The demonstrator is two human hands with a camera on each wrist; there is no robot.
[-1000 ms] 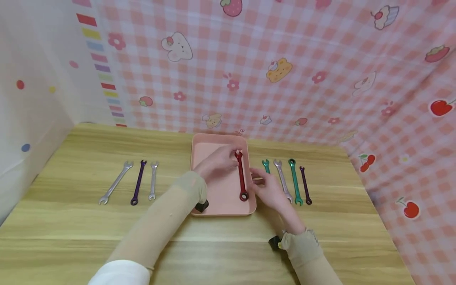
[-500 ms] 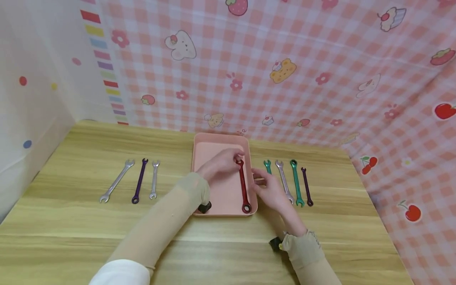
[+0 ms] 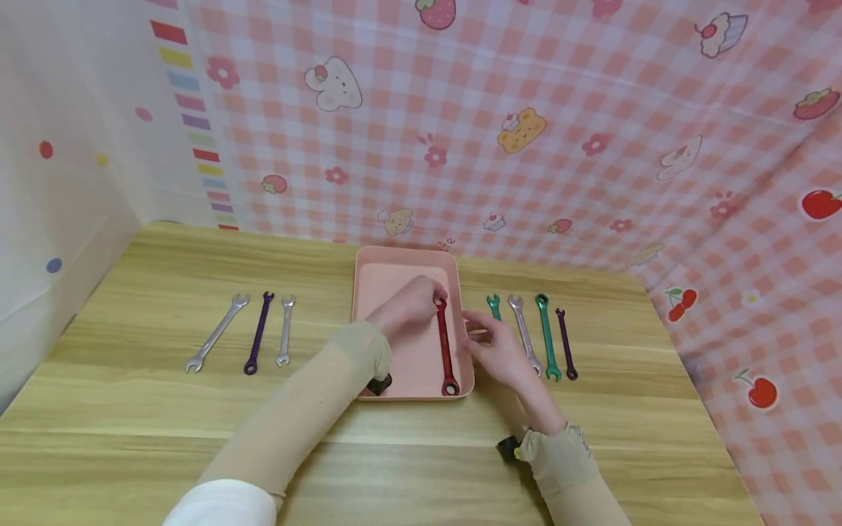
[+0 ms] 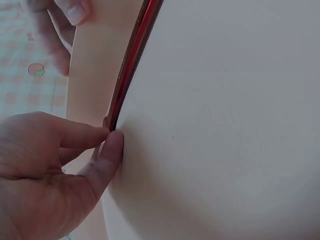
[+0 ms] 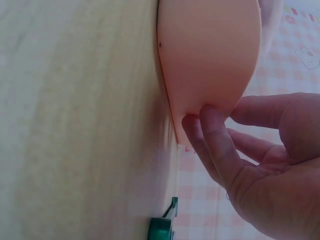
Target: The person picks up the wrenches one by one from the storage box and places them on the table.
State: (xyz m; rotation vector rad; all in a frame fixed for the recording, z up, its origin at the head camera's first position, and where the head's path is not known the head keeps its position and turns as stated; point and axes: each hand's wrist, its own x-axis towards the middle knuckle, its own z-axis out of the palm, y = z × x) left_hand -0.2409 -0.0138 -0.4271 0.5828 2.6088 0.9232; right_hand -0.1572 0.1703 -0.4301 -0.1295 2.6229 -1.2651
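Observation:
In the head view, my left hand reaches into the pink tray and pinches the far, open end of a red combination wrench. That wrench runs along the tray's right side, its ring end near the front wall. The left wrist view shows the thumb and finger of the left hand closed on the red wrench's tip. My right hand holds the tray's right wall, with fingertips against the outside and one digit at the rim in the right wrist view.
Left of the tray lie a silver wrench, a purple wrench and a smaller silver wrench. To the right are a partly hidden green wrench, a silver one, another green one and a small purple one.
The left hand has brought the red wrench toward the tray's near end, and its ring end now sits close to the front wall. The right hand stays at the tray's side.

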